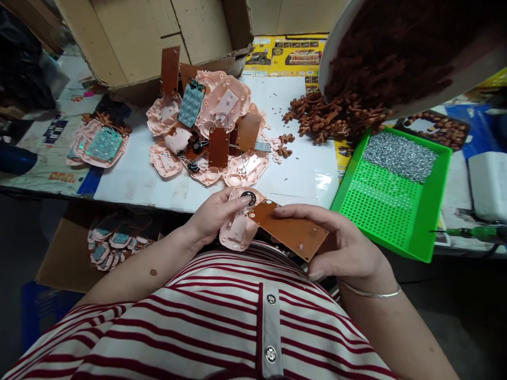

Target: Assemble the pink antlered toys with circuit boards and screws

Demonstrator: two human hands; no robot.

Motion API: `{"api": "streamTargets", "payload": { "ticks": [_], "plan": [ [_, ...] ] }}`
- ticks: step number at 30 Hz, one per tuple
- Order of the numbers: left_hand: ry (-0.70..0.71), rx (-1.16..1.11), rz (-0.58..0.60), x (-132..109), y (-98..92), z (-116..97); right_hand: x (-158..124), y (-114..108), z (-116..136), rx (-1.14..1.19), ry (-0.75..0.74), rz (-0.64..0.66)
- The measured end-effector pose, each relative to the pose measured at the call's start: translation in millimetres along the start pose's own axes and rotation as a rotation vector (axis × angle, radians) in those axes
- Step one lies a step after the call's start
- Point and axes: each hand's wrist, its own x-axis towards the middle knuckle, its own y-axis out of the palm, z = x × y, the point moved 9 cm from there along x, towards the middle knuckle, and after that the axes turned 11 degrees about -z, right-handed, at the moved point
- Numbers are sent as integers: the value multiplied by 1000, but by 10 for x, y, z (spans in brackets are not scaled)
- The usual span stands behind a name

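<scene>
By the white-covered workbench, the left hand clasps a pink moulded-plastic shell; the half-curled right hand grips a flat brown rectangular board, long axis slanting down rightward from the shell

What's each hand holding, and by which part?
Left hand: a pink shell, by its upper left side, thumb on the black disc. Right hand: a brown board, by its edges.
</scene>
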Motion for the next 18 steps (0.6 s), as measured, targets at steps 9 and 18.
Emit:
{"api": "streamTargets", "payload": {
  "ticks": [9,18],
  "plan": [
    [-49,-38,228,-96,160,60,263,-111,-9,-89,-6,-438],
    [40,153,97,-84,164,85,345,-72,-31,-93,3,-528]
  ]
}}
